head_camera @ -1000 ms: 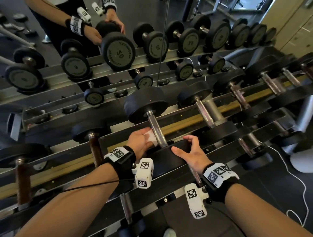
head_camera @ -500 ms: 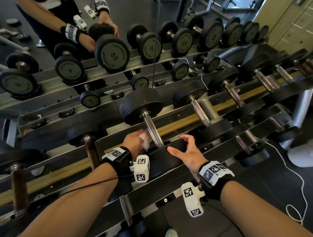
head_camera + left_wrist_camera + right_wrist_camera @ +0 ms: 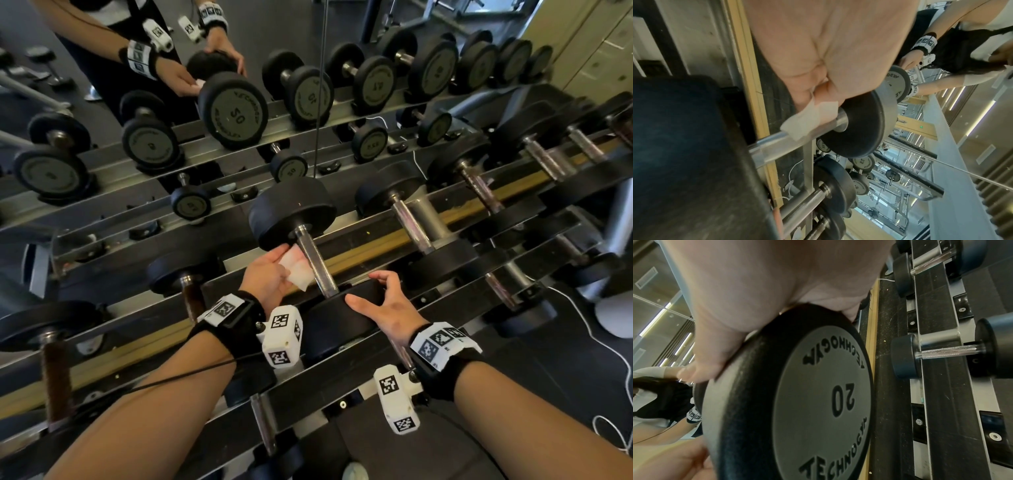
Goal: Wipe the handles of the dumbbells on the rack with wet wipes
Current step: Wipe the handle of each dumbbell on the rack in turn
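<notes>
A 20-marked dumbbell lies on the rack (image 3: pixel 383 240), its steel handle (image 3: pixel 315 263) running between a far black head (image 3: pixel 291 212) and a near head (image 3: pixel 339 318). My left hand (image 3: pixel 270 274) pinches a white wet wipe (image 3: pixel 296 270) against the left side of the handle; in the left wrist view the wipe (image 3: pixel 807 121) drapes over the handle (image 3: pixel 797 139) near the far head. My right hand (image 3: pixel 387 305) curls over the near head's top edge; the right wrist view shows that head (image 3: pixel 807 394) under my palm.
More dumbbells sit to the right (image 3: pixel 411 222) and left (image 3: pixel 185 277) on the same tier, with others on a lower tier (image 3: pixel 263 421). A mirror behind reflects the rack and a person (image 3: pixel 154 58). A white cable (image 3: pixel 599 342) trails on the floor at right.
My left hand has slid up the handle with the wipe, from beside the near head toward the far head. My right hand stays on the near head.
</notes>
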`<move>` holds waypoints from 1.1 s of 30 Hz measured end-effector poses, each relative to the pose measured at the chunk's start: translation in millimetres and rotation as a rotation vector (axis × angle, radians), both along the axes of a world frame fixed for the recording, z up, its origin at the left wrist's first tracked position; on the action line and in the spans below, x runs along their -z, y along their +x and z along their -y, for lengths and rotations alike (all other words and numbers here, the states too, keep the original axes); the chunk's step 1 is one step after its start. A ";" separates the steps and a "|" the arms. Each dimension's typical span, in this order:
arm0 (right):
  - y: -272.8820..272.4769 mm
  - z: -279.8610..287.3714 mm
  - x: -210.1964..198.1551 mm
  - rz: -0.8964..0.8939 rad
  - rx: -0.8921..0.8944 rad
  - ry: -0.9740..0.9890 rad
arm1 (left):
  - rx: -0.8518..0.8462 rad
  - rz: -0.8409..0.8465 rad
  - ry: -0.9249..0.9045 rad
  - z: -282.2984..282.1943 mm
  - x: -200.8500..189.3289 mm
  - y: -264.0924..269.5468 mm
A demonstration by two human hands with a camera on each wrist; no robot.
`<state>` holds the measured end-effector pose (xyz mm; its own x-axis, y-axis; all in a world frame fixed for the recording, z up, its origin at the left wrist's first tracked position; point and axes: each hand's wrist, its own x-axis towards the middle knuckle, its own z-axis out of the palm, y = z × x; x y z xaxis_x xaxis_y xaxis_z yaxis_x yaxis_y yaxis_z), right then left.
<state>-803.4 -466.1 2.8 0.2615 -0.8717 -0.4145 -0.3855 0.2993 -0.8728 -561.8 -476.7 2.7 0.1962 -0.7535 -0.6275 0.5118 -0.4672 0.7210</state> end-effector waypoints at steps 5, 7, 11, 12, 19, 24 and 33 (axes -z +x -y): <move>0.4 -0.3 2.0 0.010 0.019 -0.001 | 0.050 0.055 0.027 -5.6 2.6 -27.9; 0.7 0.3 2.3 0.011 0.023 0.007 | 0.072 0.035 0.026 -15.3 -1.3 -35.6; 0.5 -0.5 -0.2 0.004 0.018 0.001 | 0.049 -0.047 0.008 -33.2 -20.1 -19.1; 0.9 -0.8 -2.3 -0.009 0.008 -0.001 | 0.048 -0.059 -0.017 -37.3 -29.3 -13.2; 9.8 11.2 -43.8 -0.305 -0.202 0.046 | 0.044 -0.048 -0.234 -61.0 -98.6 2.0; 41.4 12.4 -96.1 -0.116 -0.273 -0.260 | -0.015 -0.111 -0.353 -82.2 -113.9 4.6; 74.8 -13.6 -131.4 0.246 -0.247 -0.148 | -0.111 -0.030 -0.440 -103.8 -110.0 3.3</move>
